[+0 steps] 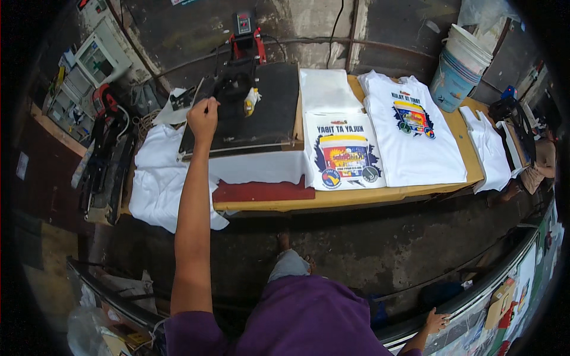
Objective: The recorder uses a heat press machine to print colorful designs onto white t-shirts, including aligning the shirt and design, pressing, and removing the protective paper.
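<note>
My left arm reaches over the table to a black heat press (267,113). My left hand (203,118) is closed in a fist above the press's left side, around its handle, which the fingers mostly hide. The wide black top plate lies lowered, with white cloth (255,169) showing below its front edge. A yellow-and-white object (252,102) sits on the plate. Low at the right, my right hand (438,320) rests on the dark edge of a counter (475,296), fingers spread and holding nothing.
Right of the press lie a printed transfer sheet (344,154) and printed white shirts (415,142) on the yellow table (267,205). Stacked buckets (457,71) stand behind. White cloth (157,178) hangs off the left end, beside another press (110,160). A person (540,163) is at far right.
</note>
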### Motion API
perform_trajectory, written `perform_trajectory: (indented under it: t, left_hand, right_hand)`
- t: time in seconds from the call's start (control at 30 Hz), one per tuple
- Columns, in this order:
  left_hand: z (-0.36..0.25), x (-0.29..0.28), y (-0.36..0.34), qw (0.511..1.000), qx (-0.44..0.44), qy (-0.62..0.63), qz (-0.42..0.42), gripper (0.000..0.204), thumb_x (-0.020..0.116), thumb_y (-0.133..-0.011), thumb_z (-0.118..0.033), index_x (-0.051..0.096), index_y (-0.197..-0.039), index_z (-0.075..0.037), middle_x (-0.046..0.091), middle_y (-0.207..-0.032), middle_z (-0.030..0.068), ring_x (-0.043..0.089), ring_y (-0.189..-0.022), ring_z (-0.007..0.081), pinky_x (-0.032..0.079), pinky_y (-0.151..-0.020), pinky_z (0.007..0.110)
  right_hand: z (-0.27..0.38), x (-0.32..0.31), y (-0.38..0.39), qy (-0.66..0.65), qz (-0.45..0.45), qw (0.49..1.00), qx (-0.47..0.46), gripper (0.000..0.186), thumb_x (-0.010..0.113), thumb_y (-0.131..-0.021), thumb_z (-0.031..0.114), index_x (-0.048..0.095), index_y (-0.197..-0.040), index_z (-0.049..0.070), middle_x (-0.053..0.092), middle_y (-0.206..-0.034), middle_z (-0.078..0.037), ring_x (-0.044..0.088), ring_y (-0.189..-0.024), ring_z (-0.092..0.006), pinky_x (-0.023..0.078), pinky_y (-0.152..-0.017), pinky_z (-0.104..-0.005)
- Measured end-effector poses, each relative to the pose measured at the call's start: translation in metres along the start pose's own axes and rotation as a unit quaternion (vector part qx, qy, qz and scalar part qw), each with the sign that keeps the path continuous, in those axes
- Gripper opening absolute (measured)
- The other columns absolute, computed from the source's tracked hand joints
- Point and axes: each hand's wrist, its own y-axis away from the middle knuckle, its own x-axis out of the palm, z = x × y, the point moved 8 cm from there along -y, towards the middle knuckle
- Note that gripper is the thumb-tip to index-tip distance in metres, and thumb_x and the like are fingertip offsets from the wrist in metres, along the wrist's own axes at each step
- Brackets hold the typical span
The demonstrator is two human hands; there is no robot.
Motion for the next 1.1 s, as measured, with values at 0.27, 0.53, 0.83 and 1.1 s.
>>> perform_trajectory:
  t: [0.27,0.53,0.83,1.1]
  left_hand:
    - [0.009,-0.005,-0.001,0.999,-0.035,-0.026,-0.014,0.023,0.059,-0.082,-0.019,0.067,-0.069,-0.002,0.057,-0.057,0.0137,0.058,-0.052,0.0228,0.040,-0.051,0.032]
    - [0.021,-0.002,-0.001,0.995,-0.094,0.009,0.012,0.027,0.058,-0.084,-0.025,0.068,-0.071,-0.003,0.057,-0.055,0.0118,0.056,-0.051,0.0188,0.039,-0.052,0.031]
    - [0.013,-0.006,0.002,0.999,-0.043,-0.010,-0.013,0.027,0.057,-0.083,-0.024,0.068,-0.068,-0.004,0.056,-0.053,0.0118,0.056,-0.049,0.0234,0.040,-0.051,0.034]
    - [0.019,-0.004,-0.004,0.998,-0.066,-0.023,-0.007,0.027,0.057,-0.082,-0.027,0.070,-0.071,-0.006,0.059,-0.057,0.0134,0.060,-0.055,0.0279,0.044,-0.055,0.035]
  right_hand:
    - [-0.002,0.018,-0.009,-0.039,-0.021,0.999,0.007,0.085,0.051,-0.082,0.062,0.020,-0.144,0.012,0.031,-0.141,-0.020,0.041,-0.120,-0.0408,0.046,-0.086,-0.0544]
    - [-0.004,0.013,-0.010,-0.023,-0.027,0.999,-0.005,0.085,0.055,-0.081,0.056,0.021,-0.144,0.012,0.034,-0.139,-0.019,0.043,-0.119,-0.0398,0.047,-0.084,-0.0545]
    - [-0.014,0.015,-0.020,-0.071,-0.056,0.996,0.006,0.071,0.057,-0.082,0.039,0.033,-0.134,-0.003,0.045,-0.129,-0.020,0.053,-0.107,-0.0351,0.053,-0.077,-0.0482]
    - [-0.016,0.025,-0.033,-0.112,-0.123,0.985,-0.051,0.045,0.057,-0.079,0.034,0.047,-0.106,-0.001,0.050,-0.111,-0.020,0.057,-0.094,-0.0390,0.049,-0.079,-0.0482]
